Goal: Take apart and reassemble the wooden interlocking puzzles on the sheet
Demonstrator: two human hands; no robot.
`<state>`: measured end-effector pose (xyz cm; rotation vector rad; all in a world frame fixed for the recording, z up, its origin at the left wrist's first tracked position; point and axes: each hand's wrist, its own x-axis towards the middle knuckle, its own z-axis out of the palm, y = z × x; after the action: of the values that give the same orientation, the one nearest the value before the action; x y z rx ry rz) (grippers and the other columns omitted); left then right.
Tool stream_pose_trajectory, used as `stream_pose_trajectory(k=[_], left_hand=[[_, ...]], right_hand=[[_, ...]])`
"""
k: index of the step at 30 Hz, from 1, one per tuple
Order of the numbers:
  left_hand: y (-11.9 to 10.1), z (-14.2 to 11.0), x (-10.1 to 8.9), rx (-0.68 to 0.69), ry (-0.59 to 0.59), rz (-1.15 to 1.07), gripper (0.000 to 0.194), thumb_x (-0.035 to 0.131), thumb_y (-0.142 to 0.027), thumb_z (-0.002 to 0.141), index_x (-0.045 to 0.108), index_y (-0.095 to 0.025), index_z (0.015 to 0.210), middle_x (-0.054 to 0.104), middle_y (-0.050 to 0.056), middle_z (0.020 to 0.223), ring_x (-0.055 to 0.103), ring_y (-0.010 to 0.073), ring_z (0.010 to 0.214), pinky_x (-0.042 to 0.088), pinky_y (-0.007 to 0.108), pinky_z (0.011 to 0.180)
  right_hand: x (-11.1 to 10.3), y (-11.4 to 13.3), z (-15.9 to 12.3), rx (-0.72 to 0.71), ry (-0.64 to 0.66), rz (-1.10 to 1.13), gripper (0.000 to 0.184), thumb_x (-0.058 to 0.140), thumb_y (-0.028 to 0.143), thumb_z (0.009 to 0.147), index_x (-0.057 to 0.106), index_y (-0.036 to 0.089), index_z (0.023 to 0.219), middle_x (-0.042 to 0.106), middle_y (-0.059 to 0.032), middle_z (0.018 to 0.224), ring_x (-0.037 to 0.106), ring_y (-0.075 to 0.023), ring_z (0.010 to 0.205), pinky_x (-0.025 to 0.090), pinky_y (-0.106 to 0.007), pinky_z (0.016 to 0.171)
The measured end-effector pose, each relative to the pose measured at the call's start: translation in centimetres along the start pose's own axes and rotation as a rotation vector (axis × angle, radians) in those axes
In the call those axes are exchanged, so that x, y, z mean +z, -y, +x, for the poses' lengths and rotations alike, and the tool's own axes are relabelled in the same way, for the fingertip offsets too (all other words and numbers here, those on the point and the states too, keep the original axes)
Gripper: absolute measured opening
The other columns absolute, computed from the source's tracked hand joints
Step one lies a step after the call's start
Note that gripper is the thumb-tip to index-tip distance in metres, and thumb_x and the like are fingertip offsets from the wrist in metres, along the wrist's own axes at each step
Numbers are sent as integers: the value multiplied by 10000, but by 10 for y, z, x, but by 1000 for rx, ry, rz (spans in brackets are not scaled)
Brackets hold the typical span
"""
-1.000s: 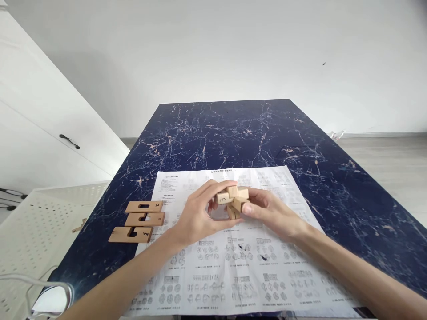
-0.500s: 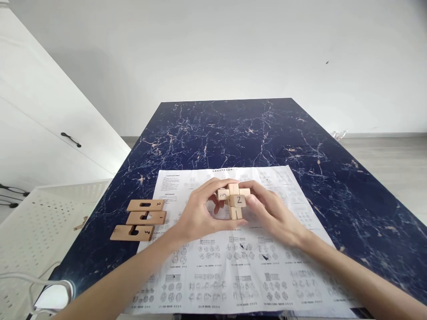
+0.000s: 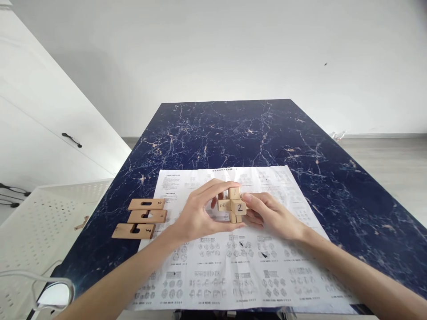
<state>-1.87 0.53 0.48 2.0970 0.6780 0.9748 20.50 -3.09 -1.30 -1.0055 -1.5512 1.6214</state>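
Note:
A wooden burr puzzle (image 3: 238, 207) of crossed blocks, numbered in pen, is held above the printed sheet. My left hand (image 3: 203, 209) grips it from the left, fingers on the top end and thumb beneath the lower end. From the right, my right hand (image 3: 271, 213) holds it, thumb near the top block and other fingers partly hidden behind. A "2" faces me, with a "1" on the block above it. To the left lie three flat slotted wooden pieces, marked 2 (image 3: 146, 204), 1 (image 3: 147, 216) and 3 (image 3: 133, 231).
A creased paper sheet (image 3: 207, 253) with printed puzzle diagrams lies on the dark blue marbled table (image 3: 216, 133). Left of the table are a white perforated surface (image 3: 43, 226), a white cable (image 3: 33, 278) and a white cabinet (image 3: 50, 102). A wall stands behind.
The puzzle has been turned in my hands: the "1" that was below the "2" is replaced by a "1" above it. My right hand has shifted its grip slightly lower.

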Motion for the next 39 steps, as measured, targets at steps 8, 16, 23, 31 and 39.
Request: stream_pose_trajectory(k=[8,16,23,31,39], left_hand=[[0,3,4,-348,-47,-112,790,872,-439,889,451,-348,1551,621,95,1413,666,193,963,569,303,713],[0,5,3,-512,-92,-128,486,733,-484,993,537,-302,1399,600,70,1373,654,150,900,572,272,674],[-1,7,1,-494,-63,-88,395,709,-484,1011,594,-260,1316,673,73,1225,665,146,800,553,276,610],[0,8,1,-418,12,11,283,638,-480,1059,673,-230,1187,692,4,844,649,154,695,539,286,622],[-12,-9,1,-108,125,302,156,590,-313,1084,667,-232,1193,735,58,1127,687,222,1011,581,411,927]], right_hand=[[-6,12,7,76,-240,366,580,544,654,1069,603,205,707,539,20,607,405,-95,480,354,-282,510],[-36,3,16,-77,-643,841,353,926,401,840,672,205,988,565,56,784,368,-37,507,383,-157,429],[-38,6,15,-63,-663,578,345,804,528,897,591,266,967,516,51,747,345,-110,513,341,-286,438],[-9,9,11,-2,-234,-44,403,605,558,1059,579,231,824,574,34,676,497,-124,565,403,-308,583],[-11,7,10,-17,-186,-179,401,567,540,1081,580,228,829,582,41,634,526,-125,559,417,-304,591]])
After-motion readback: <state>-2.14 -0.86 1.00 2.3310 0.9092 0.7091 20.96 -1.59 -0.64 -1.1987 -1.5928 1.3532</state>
